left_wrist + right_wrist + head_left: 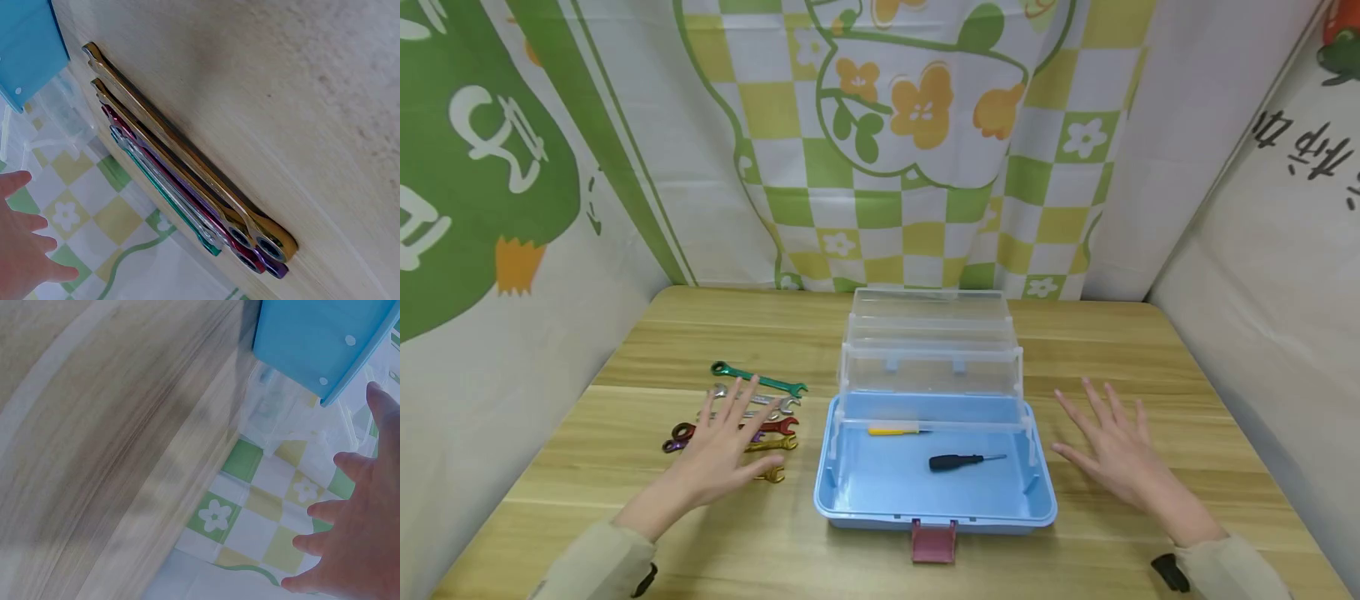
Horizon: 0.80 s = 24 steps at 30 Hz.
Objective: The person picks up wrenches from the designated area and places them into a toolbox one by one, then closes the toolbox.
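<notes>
Out of sleeves [598, 557], holding left hand [713, 458] and right hand [1116, 458] apart, spread and empty, with wrenches [165, 154] below the left and blue toolbox [887, 483] between both, seemingly readying, probably needing a grasp next.

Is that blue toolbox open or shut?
Open: the blue toolbox has its clear top raised at the back, and a black screwdriver lies uncovered inside.
</notes>
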Available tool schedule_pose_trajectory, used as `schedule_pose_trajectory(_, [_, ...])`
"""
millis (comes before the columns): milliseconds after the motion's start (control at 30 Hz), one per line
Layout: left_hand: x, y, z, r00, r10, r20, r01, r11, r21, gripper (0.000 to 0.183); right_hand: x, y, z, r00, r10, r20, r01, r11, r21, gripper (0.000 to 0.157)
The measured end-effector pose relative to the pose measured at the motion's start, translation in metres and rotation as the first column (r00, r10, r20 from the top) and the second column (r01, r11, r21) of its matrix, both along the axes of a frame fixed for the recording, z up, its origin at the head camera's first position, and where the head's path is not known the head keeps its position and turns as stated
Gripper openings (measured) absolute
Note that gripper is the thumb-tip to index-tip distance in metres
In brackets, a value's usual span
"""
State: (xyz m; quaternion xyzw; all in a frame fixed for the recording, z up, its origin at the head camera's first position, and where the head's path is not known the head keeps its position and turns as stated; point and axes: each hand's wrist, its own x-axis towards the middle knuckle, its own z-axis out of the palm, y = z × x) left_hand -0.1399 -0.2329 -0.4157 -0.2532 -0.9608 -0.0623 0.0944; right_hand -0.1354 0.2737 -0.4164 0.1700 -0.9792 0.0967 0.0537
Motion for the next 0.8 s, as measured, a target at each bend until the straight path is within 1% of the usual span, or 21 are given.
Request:
schedule_pose_trajectory(167, [0.003, -0.006, 0.002, 1.000, 0.002, -0.002, -0.002, 1.000, 0.001, 0.071, 0.000, -0.001, 0.001, 1.000, 0.023, 0.005, -0.023, 0.999, -0.023, 0.068])
schedule_pose_trajectory(333, [0.006, -0.011, 0.004, 1.000, -0.002, -0.005, 0.002, 1.000, 0.027, 0.070, 0.001, -0.001, 0.002, 0.999, 0.046, 0.026, -0.044, 0.997, -0.071, 0.067])
schedule_pose_trajectory(467, [0.008, -0.015, 0.004, 0.999, -0.019, -0.043, 0.022, 0.998, 0.065, 0.069, 0.003, -0.002, 0.004, 0.996, 0.066, 0.061, -0.058, 0.989, -0.133, 0.066])
schedule_pose_trajectory(600, [0.009, -0.020, 0.002, 0.996, -0.035, -0.083, 0.043, 0.994, 0.103, 0.069, 0.005, -0.003, 0.005, 0.990, 0.092, 0.106, -0.066, 0.972, -0.225, 0.064])
schedule_pose_trajectory(800, [0.013, -0.026, 0.002, 0.991, -0.042, -0.123, 0.057, 0.992, 0.115, 0.066, 0.007, -0.006, 0.004, 0.979, 0.145, 0.143, -0.085, 0.928, -0.364, 0.061])
